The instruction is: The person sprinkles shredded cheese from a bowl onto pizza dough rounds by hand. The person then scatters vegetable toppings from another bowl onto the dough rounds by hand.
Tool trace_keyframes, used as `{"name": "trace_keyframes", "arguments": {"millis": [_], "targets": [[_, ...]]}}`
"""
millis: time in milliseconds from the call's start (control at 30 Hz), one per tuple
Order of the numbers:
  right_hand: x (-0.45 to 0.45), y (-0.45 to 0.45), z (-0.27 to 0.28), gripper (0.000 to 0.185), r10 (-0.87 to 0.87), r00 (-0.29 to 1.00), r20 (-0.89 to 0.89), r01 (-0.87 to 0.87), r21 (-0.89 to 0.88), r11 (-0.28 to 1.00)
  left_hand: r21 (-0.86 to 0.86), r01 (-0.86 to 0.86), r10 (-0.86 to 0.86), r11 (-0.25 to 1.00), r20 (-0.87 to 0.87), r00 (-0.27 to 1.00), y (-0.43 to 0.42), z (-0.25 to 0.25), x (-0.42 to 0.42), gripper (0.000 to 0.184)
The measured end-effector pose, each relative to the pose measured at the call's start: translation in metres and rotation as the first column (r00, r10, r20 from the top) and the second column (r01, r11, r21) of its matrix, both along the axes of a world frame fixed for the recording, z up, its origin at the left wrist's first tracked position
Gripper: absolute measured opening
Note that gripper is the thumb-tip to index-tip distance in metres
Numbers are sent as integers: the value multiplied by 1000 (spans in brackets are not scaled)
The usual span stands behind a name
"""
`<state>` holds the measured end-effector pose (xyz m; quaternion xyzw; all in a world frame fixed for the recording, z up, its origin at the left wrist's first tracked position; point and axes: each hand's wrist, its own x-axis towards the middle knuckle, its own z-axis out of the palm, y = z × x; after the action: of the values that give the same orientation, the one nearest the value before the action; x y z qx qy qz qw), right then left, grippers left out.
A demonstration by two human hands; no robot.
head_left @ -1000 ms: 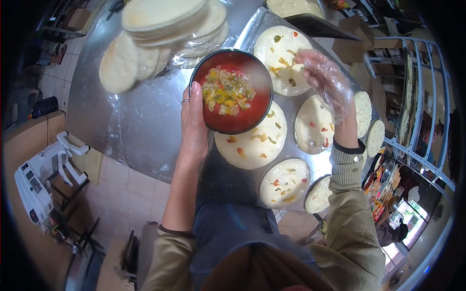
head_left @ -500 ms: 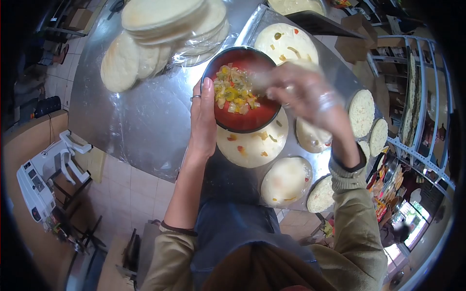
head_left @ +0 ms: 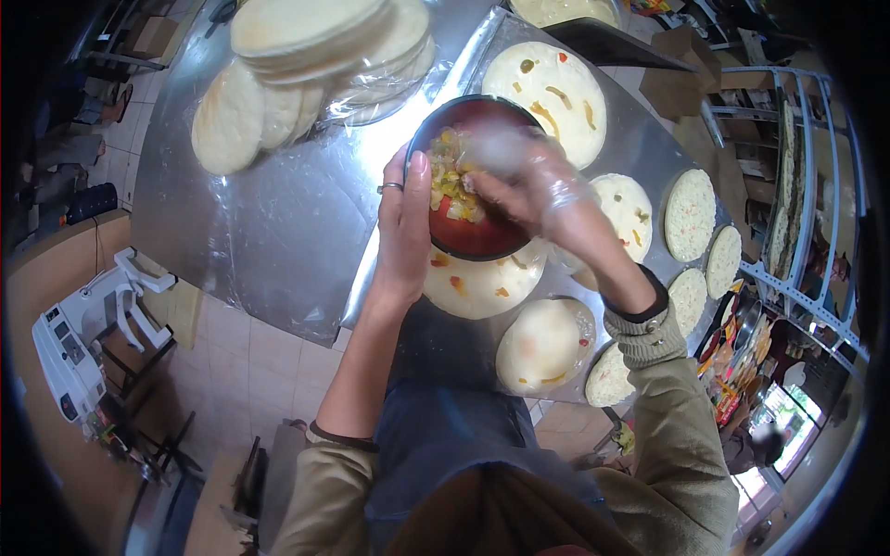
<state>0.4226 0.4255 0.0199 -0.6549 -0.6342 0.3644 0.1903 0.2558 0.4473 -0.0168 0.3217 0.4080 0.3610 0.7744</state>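
Note:
My left hand (head_left: 405, 218) grips the left side of a round bowl (head_left: 475, 239), dark outside and red inside, thumb along its rim. Chopped cooked vegetables (head_left: 445, 176), yellow, green and red, lie in it. My right hand (head_left: 542, 190), in a clear plastic glove, reaches into the bowl at the vegetables; motion blurs its fingers, so what they hold is unclear. Beneath the bowl, partly covered, lies a flat dough round (head_left: 487, 289) with vegetable bits on it. Similar topped rounds, one at the back (head_left: 547, 107) and one to the right (head_left: 623, 211), lie on the metal tray (head_left: 640, 130).
Stacked plain flatbreads (head_left: 311, 32), partly in clear plastic, stand on the metal table (head_left: 250, 232) at back left. Several more rounds (head_left: 691, 215) line the tray's right side. A white machine (head_left: 79, 334) stands left, a blue shelf rack (head_left: 788, 185) right.
My right hand has moved from the bowl's right rim left into the vegetables. The bowl and my left hand have shifted slightly right, and the round at right is more exposed.

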Motion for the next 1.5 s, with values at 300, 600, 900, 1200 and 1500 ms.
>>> {"name": "trace_keyframes", "arguments": {"millis": [300,600,900,1200,1500], "targets": [[36,3,21,29,-377,732,-568,135,-421,897,24,52,-51,998,-17,999,0,-6,7,50],[85,0,37,37,-340,627,-701,179,-295,939,-10,36,-36,999,-32,999,-2,-7,3,55],[200,36,-41,25,-486,815,-315,478,-108,872,-52,-56,55,997,-20,998,-1,13,-33,60],[207,54,-102,10,-295,952,77,275,200,940,-59,-96,91,994,-84,992,-6,5,-55,64],[208,35,-90,11,-350,937,9,343,186,921,-69,-151,137,986,-183,974,-6,9,-66,67]]}}
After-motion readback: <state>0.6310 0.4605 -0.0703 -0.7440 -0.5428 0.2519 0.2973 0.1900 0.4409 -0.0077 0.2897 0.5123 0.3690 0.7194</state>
